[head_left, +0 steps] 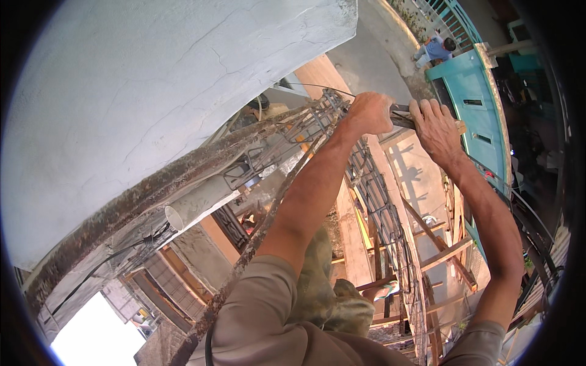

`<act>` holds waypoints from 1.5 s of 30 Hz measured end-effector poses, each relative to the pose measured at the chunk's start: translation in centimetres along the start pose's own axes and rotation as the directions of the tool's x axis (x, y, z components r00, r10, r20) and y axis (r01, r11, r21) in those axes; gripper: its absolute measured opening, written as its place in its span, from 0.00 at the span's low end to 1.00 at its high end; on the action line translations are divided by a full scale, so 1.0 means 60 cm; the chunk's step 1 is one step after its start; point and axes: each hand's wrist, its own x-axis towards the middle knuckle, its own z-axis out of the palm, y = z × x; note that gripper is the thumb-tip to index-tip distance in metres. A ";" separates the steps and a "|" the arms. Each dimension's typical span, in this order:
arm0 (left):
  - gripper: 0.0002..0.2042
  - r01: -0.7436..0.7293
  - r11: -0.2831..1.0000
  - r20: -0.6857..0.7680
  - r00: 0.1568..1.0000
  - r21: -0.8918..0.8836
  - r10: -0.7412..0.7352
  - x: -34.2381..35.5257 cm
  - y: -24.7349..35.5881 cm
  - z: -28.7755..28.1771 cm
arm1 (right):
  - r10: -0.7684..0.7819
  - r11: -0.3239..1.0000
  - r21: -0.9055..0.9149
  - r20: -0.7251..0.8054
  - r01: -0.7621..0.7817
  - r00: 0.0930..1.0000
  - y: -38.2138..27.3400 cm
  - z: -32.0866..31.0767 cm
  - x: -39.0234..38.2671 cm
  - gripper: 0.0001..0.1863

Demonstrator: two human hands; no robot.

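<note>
- The left hand (371, 113) is closed in a fist, its grip tight around one end of a dark bar (400, 108); the fist hides that end.
- The right hand (434, 125) folds its fingers over the same bar farther right; a tan, wood-like end (461, 127) pokes out past its outer edge.
- The bar lies crosswise at the upper right of the view, with a short uncovered stretch between the hands.
- Left of the fist, the tied ends of a rebar cage (381, 201) crowd close, leaving little room on that side; the cage runs down between the forearms.
- The forearms stand well apart, with a wide gap between them.
- The pale wall (183, 79) fills the upper left; a rusty beam (152, 177) follows its lower edge.
- A rusty pole (238, 268) slants close along the left arm; I cannot tell whether they touch.
- Timber pieces (447, 255) cross below the right forearm, near a sandalled foot (387, 290).
- Beyond the hands lies open grey paving (378, 58), bordered at right by a teal gate (476, 100).
</note>
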 end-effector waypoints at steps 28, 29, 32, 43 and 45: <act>0.37 0.191 0.981 -0.155 0.969 -0.034 -0.194 -0.022 0.008 0.039 | 0.301 0.857 0.405 0.106 -0.318 0.948 0.094 -0.077 -0.064 0.08; 0.36 0.187 0.982 -0.175 0.967 -0.004 -0.185 -0.029 0.011 0.036 | 0.229 0.914 0.330 0.065 -0.238 0.971 0.094 -0.069 -0.071 0.07; 0.32 0.144 0.987 -0.181 0.975 0.071 -0.129 -0.034 0.015 0.045 | 0.207 0.875 0.402 0.195 -0.270 0.959 0.127 -0.059 -0.102 0.08; 0.23 0.095 0.991 -0.089 0.992 0.095 -0.087 -0.043 0.015 0.037 | 0.175 0.131 0.564 0.797 -0.816 0.579 0.152 -0.098 -0.257 0.11; 0.22 0.079 0.994 -0.121 0.990 0.078 -0.069 -0.045 0.002 0.043 | 0.155 0.105 0.575 0.797 -0.811 0.584 0.159 -0.101 -0.277 0.11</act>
